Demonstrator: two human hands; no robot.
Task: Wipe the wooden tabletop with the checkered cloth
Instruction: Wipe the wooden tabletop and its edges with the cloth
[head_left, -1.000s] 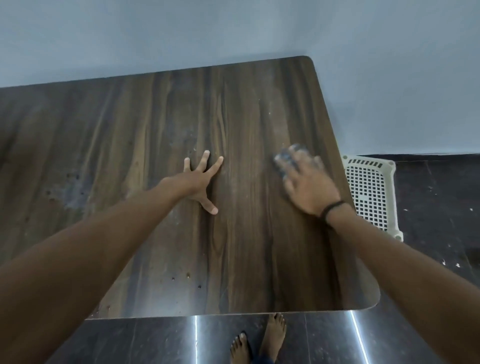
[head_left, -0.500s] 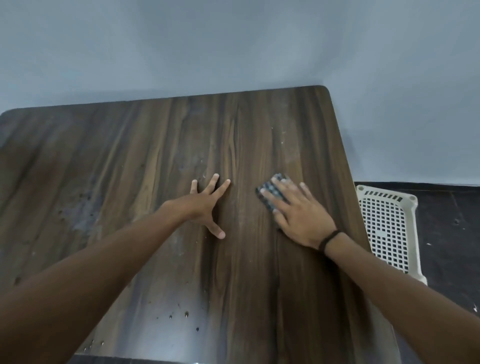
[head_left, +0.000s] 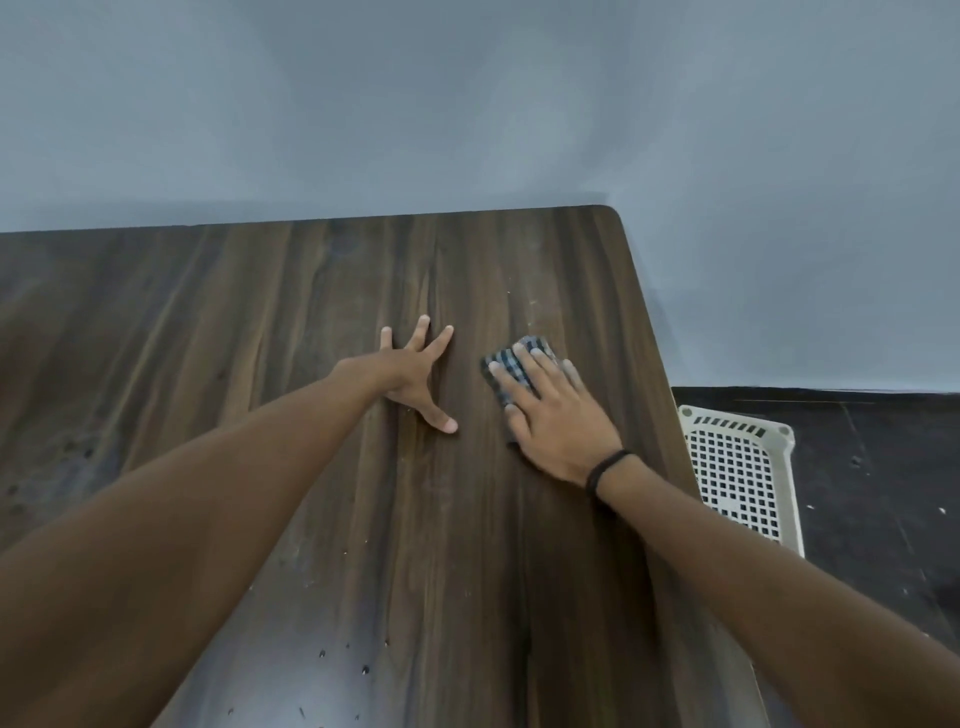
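Bracing the left hand (head_left: 413, 376) flat on the wooden tabletop (head_left: 208, 322), fingers straight and fanned, thumb stuck out toward the right hand, nothing held. Noting dark smudges (head_left: 78, 449) well to the left of that hand, and a scatter of small dark specks (head_left: 343, 660) much nearer the body, just right of the left forearm.

Leaving a bare strip of wood grain between the two hands, so apart and not touching.

Pressing the right hand (head_left: 556, 421) down on the checkered cloth (head_left: 511, 366), fingers straight and laid across it rather than curled around it, thumb at the cloth's near edge. Pinning the cloth, a small folded dark-and-white pad, flat on the tabletop beneath the right fingers, a little to the right of the left hand's fingertips, with its far edge and left corner showing past the fingers. Wearing a black band (head_left: 605, 470) on the right wrist. Spotting faint pale flecks (head_left: 530, 301) on the wood beyond the right hand, toward the table's rounded far corner.

Finding, further right of the right wrist and off the table's edge, a white perforated plastic basket (head_left: 743, 478) lying on a dark floor (head_left: 883, 467). Facing a plain grey-blue wall (head_left: 467, 104) beyond both hands.
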